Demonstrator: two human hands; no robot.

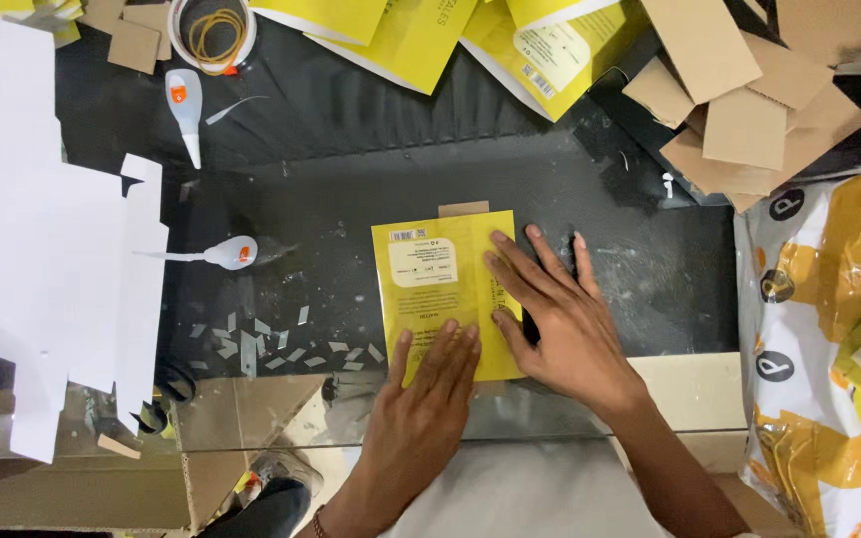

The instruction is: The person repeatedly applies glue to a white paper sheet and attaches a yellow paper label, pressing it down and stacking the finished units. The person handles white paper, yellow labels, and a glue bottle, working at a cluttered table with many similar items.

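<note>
Item one, centre of your dark worktop (351, 179): a flat yellow packet (435, 299), rectangular, upright to your view, with a pale rounded label panel (423, 264) in its upper half, a small barcode patch near its top left corner, and a brown cardboard tab (463, 208) showing just above its top edge. Item two, along the far edge: several more yellow printed sheets (401, 40), overlapping, one with a pale label and barcode. Item three, far right corner: a loose heap of plain brown cardboard pieces (749, 110). Item four, right edge: a crinkled white and yellow plastic bag (819, 339) marked with dark round emblems. Item five, left side: white die-cut card blanks (42, 249), stacked and spread. Item six: two white glue bottles with orange collars, one (185, 110) lying near the far left, one (226, 253) lying just beside the white blanks, nozzle pointing left. Item seven: a white tub of rubber bands (213, 35) at the far edge. Small paper offcuts (261, 344) lie scattered near the packet's left. Your left hand (430, 389) lies flat and open, fingers together, palm down on the packet's lower part. Your right hand (560, 319) is likewise open and spread, fingers pressing the packet's right edge, gripping nothing.
</note>
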